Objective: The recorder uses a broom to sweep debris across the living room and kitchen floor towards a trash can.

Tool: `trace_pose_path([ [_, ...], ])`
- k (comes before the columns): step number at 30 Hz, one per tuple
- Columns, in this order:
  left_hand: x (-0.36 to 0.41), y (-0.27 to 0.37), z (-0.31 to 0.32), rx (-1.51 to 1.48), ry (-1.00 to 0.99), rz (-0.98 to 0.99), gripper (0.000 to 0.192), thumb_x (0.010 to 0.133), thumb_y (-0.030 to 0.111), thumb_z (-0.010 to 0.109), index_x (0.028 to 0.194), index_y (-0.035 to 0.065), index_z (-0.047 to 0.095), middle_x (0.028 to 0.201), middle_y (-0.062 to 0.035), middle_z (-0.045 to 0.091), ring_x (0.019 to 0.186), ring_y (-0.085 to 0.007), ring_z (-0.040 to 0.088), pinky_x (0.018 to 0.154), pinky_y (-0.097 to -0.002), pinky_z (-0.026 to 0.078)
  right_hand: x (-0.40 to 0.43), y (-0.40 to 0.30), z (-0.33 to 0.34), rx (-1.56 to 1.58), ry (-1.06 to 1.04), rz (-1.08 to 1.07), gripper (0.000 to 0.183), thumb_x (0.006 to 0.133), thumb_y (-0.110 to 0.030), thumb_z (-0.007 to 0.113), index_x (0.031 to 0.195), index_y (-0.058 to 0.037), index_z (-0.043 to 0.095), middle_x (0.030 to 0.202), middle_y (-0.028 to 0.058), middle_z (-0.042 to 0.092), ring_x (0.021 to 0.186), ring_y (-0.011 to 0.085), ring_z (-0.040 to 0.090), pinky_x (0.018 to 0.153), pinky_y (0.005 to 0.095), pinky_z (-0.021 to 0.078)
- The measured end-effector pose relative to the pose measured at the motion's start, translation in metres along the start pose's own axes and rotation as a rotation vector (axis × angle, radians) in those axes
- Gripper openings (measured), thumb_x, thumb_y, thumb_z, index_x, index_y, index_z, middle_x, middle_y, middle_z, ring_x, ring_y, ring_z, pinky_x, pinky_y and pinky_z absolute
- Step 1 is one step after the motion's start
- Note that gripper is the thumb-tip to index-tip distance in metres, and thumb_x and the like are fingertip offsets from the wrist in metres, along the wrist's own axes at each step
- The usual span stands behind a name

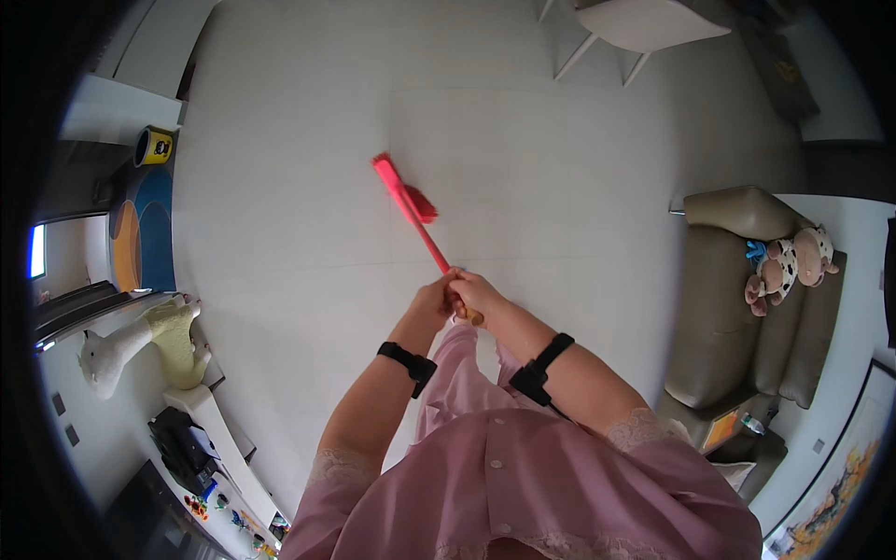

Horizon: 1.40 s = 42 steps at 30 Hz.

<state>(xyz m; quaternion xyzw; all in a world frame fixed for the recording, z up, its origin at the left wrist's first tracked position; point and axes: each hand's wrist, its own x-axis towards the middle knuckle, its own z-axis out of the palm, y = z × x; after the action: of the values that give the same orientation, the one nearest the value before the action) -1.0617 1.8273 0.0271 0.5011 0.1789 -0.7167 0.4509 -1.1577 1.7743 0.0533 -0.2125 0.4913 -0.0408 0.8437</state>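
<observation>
A broom with a red head (400,187) and a red handle lies at a slant before me, its bristles at the pale tiled floor (301,210). Both hands wrap the handle near its upper end. My left hand (435,301) grips it from the left side. Close against it, my right hand (477,292) holds the same stretch of handle, and the fingers overlap so that some are hidden. The tan end of the handle (474,318) pokes out below my right hand, above the pink trousers.
On the right stands a brown leather sofa (721,315) with a plush cow (787,269). A white chair (647,24) is at the far right. Along the left are a yellow bin (154,147), a coloured mat (143,231), a plush alpaca (157,339) and a low white cabinet (224,448).
</observation>
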Motion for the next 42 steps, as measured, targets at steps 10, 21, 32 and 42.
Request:
trace_pose_path([
  [10, -0.006, -0.004, 0.065, -0.005, -0.125, 0.016, 0.015, 0.087, 0.019, 0.049, 0.09, 0.0057, 0.056, 0.079, -0.0028, 0.057, 0.072, -0.0122, 0.054, 0.065, -0.0253, 0.043, -0.062, -0.048, -0.037, -0.26, 0.057, -0.133, 0.046, 0.077, -0.006, 0.044, 0.122, -0.0074, 0.04, 0.056, 0.003, 0.044, 0.04, 0.0101, 0.041, 0.035, 0.0242, 0.0334],
  [21, 0.072, -0.051, 0.244, 0.113, -0.417, -0.28, 0.02, 0.083, 0.024, 0.055, 0.078, 0.0056, 0.056, 0.065, -0.0035, 0.055, 0.055, -0.0144, 0.051, 0.052, -0.027, 0.043, -0.115, -0.136, -0.173, -0.191, 0.434, -0.129, 0.012, 0.079, -0.004, 0.042, 0.091, -0.0042, 0.046, 0.063, 0.0047, 0.047, 0.043, 0.0097, 0.042, 0.036, 0.0238, 0.0356],
  [32, 0.111, -0.031, 0.209, -0.225, -0.128, -0.149, 0.017, 0.082, 0.025, 0.056, 0.073, 0.0112, 0.057, 0.056, 0.0, 0.054, 0.042, -0.0111, 0.048, 0.038, -0.0216, 0.039, -0.031, -0.164, -0.165, -0.172, 0.182, 0.09, 0.009, 0.076, -0.003, 0.042, 0.083, -0.0061, 0.045, 0.062, 0.0048, 0.046, 0.041, 0.0104, 0.041, 0.033, 0.0242, 0.0352],
  [42, 0.096, 0.077, 0.191, -0.156, 0.104, 0.073, 0.015, 0.084, 0.023, 0.054, 0.082, 0.0084, 0.056, 0.068, -0.0016, 0.055, 0.057, -0.0119, 0.053, 0.05, -0.0223, 0.045, 0.035, -0.219, -0.117, -0.022, -0.199, 0.215, 0.007, 0.08, -0.006, 0.043, 0.086, -0.0078, 0.047, 0.061, 0.0009, 0.046, 0.04, 0.0031, 0.039, 0.034, 0.0148, 0.0309],
])
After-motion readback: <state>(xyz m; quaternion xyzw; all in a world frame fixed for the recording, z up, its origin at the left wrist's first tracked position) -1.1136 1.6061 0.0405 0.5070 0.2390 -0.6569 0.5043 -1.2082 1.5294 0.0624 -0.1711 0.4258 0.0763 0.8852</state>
